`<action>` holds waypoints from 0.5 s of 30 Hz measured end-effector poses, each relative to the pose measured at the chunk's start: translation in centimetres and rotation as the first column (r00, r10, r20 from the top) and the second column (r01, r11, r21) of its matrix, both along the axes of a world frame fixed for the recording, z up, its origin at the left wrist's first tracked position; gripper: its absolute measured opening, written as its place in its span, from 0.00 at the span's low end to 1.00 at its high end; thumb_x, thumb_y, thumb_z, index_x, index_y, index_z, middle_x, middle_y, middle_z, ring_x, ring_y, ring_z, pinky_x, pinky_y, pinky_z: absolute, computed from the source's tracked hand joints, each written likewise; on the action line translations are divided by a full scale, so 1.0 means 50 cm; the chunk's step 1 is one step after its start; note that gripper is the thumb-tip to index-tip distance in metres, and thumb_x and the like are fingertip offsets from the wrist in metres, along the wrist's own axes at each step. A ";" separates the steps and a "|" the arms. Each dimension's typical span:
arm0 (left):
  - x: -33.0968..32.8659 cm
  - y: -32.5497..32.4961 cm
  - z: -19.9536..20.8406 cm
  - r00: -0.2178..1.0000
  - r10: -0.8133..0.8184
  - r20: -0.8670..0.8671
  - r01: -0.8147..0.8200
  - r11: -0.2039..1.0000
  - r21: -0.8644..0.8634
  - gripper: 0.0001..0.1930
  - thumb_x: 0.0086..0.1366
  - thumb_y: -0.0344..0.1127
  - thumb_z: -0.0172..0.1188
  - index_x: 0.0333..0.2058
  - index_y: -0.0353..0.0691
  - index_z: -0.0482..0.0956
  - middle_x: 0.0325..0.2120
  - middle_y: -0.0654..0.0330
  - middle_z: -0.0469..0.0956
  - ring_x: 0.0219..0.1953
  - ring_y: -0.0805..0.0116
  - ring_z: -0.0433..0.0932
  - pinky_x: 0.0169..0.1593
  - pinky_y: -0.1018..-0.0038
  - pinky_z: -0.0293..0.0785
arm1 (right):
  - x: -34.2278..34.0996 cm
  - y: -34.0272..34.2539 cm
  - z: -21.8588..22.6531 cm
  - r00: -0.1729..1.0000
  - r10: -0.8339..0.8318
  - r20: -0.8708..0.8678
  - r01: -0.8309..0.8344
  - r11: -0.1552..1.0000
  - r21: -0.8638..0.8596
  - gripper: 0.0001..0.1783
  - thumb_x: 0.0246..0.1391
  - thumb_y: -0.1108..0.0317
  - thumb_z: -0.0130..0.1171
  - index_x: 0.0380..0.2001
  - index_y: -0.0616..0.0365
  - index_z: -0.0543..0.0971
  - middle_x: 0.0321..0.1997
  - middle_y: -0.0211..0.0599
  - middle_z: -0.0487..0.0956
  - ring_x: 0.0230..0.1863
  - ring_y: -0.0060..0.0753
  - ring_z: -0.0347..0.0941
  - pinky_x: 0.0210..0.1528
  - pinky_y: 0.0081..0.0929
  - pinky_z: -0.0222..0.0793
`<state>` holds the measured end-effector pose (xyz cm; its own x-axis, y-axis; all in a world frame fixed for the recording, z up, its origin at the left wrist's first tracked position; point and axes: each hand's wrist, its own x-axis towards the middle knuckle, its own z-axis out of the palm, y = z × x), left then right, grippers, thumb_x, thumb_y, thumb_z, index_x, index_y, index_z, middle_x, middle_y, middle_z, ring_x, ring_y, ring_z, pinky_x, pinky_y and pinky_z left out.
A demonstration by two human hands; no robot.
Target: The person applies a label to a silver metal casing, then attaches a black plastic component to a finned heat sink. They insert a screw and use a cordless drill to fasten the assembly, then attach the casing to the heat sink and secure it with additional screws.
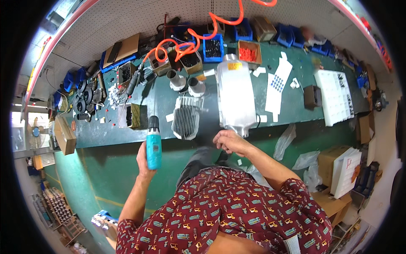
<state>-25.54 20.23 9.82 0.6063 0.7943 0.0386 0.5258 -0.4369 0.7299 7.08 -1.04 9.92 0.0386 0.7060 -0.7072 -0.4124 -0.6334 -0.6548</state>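
A teal cordless drill [154, 149] with a black chuck is gripped in my left hand [144, 163], held upright in front of the bench edge. My right hand [230, 142] hovers by the near end of a large silver metal housing [237, 93], its fingers curled together. Whatever those fingers may hold is hidden. On the bench between my hands lies a finned metal heat sink [186, 120]. Two grey metal pieces with round tubes, one nearer [196, 86] and one farther [175, 80], stand behind it.
An orange coiled air hose [192, 38] hangs over the green bench [163, 101]. Blue bins [212, 48] and a box of red parts [248, 53] line the back. A white foam tray [335, 98] sits at the right. Cardboard boxes and plastic bags [308, 161] lie beyond my right arm.
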 end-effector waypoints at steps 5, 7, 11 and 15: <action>-0.018 -0.159 0.154 0.994 -0.082 -0.069 0.067 0.978 -0.197 0.07 0.60 0.25 0.68 0.36 0.37 0.79 0.24 0.67 0.75 0.26 0.78 0.72 0.32 0.74 0.72 | -0.056 -0.112 -0.116 0.999 0.038 -0.025 -0.038 0.999 0.015 0.12 0.64 0.69 0.51 0.43 0.62 0.81 0.32 0.32 0.81 0.23 0.18 0.67 0.22 0.19 0.63; -0.015 -0.188 0.172 0.975 -0.224 -0.015 0.220 0.966 -0.135 0.05 0.62 0.29 0.68 0.35 0.39 0.81 0.24 0.66 0.77 0.26 0.75 0.73 0.31 0.72 0.73 | -0.071 -0.136 -0.127 0.984 -0.112 -0.137 0.122 0.990 0.071 0.10 0.65 0.71 0.53 0.44 0.61 0.81 0.33 0.32 0.82 0.24 0.18 0.69 0.22 0.19 0.64; -0.021 -0.215 0.164 0.971 -0.234 -0.057 0.201 0.918 -0.343 0.09 0.64 0.35 0.68 0.41 0.41 0.83 0.28 0.66 0.79 0.30 0.74 0.75 0.35 0.70 0.74 | -0.085 -0.150 -0.141 0.842 -0.404 -0.358 0.446 0.894 0.043 0.08 0.67 0.68 0.58 0.46 0.57 0.79 0.37 0.35 0.83 0.29 0.17 0.71 0.27 0.16 0.67; -0.002 -0.184 0.167 0.950 -0.258 -0.175 0.116 0.814 -0.570 0.12 0.64 0.37 0.69 0.44 0.42 0.83 0.33 0.67 0.80 0.35 0.74 0.76 0.40 0.70 0.75 | -0.100 -0.143 -0.147 0.570 -0.625 -0.534 0.715 0.697 -0.054 0.08 0.67 0.65 0.61 0.41 0.57 0.79 0.39 0.35 0.82 0.30 0.18 0.71 0.28 0.17 0.68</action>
<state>-25.62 11.05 18.19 0.6794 0.5096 -0.5279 0.6604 -0.1111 0.7427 2.10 -8.18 2.55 0.2397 0.7163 -0.6553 -0.9533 0.0459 -0.2985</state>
